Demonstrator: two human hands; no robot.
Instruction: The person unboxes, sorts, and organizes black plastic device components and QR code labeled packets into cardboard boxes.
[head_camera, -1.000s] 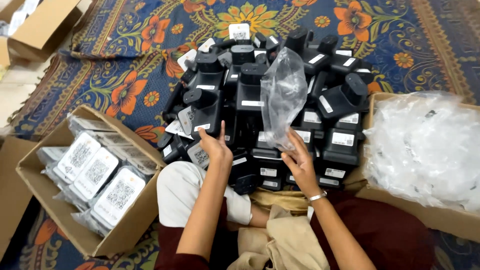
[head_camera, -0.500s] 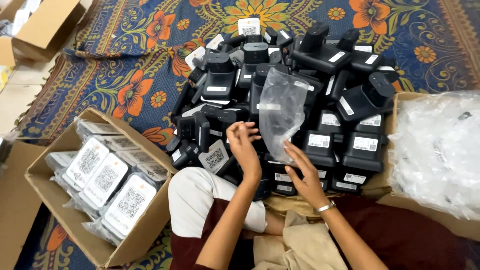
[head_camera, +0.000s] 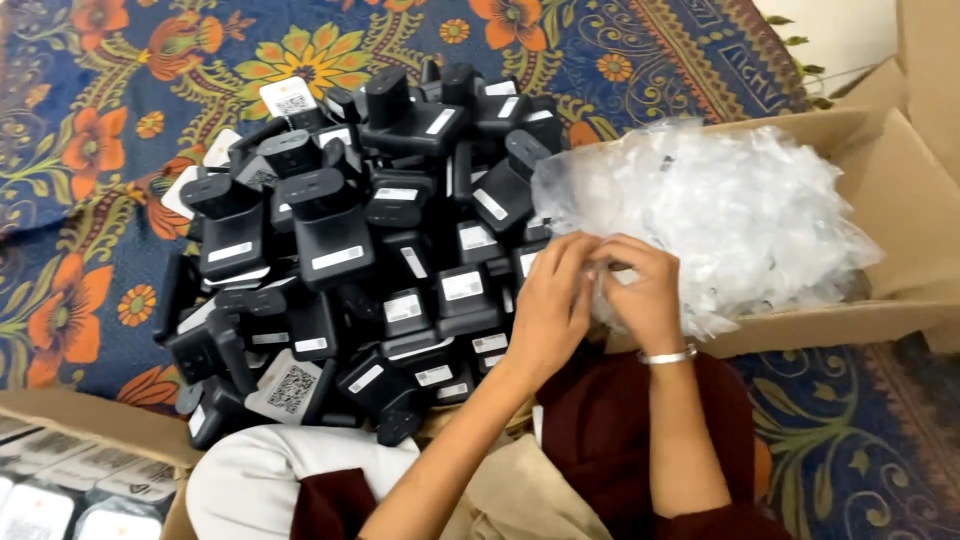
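Observation:
My left hand (head_camera: 548, 300) and my right hand (head_camera: 640, 290), which wears a silver bangle, meet at the near left edge of a heap of clear plastic bags (head_camera: 720, 200). The fingertips of both hands pinch one clear bag (head_camera: 600, 262) at that edge. The heap fills a cardboard box (head_camera: 830, 322) on my right. Just left of my hands lies a large pile of black plastic devices (head_camera: 330, 240) with white labels, some with code tags. Whether a device sits inside the pinched bag is hidden by my fingers.
A patterned blue and orange rug (head_camera: 100, 120) lies under everything. A second cardboard box (head_camera: 70, 430) at the bottom left holds bagged items. My knees, in white and dark red cloth (head_camera: 600, 440), are below my hands.
My view has swung to the right. Both hands moved from the middle of the black pile over to the box of clear bags, and the raised bag is no longer held up.

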